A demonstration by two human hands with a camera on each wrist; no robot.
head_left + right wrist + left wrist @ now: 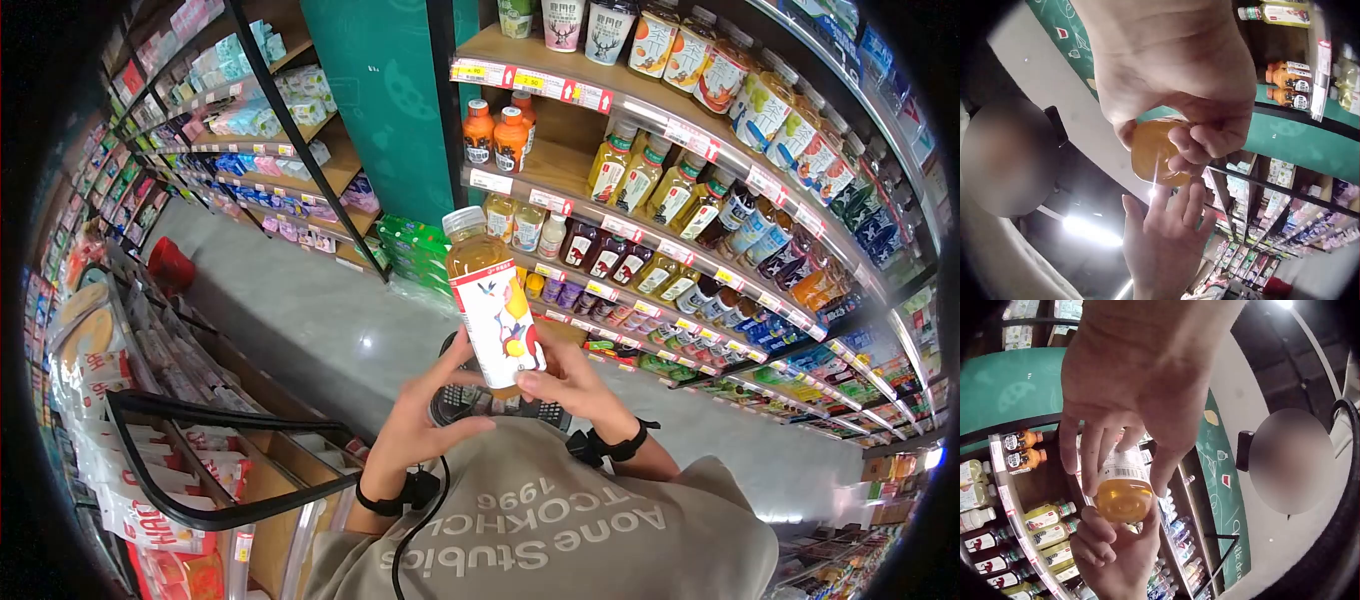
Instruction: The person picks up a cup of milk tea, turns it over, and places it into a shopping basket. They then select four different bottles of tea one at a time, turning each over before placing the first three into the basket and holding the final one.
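A bottle of amber drink [497,320] with a pale cap and a white label with red and yellow fruit leans slightly in front of the chest. My right hand [572,382] grips it near the base, thumb on the label side. The left hand [412,415] is beside its lower left, fingers extended and thumb spread away. In the left wrist view, the left hand's fingers [1091,453] reach along the bottle, whose barcode and amber base show. The right wrist view shows the right hand [1175,75] curled around the bottle's bottom end.
Shelves of bottled drinks [640,190] curve along the right, with orange bottles [510,140] nearest the green pillar [380,110]. At left stands a bin of red-and-white packets [150,500] beside a black frame [150,480]. A red basket [172,265] sits on the grey floor [330,310].
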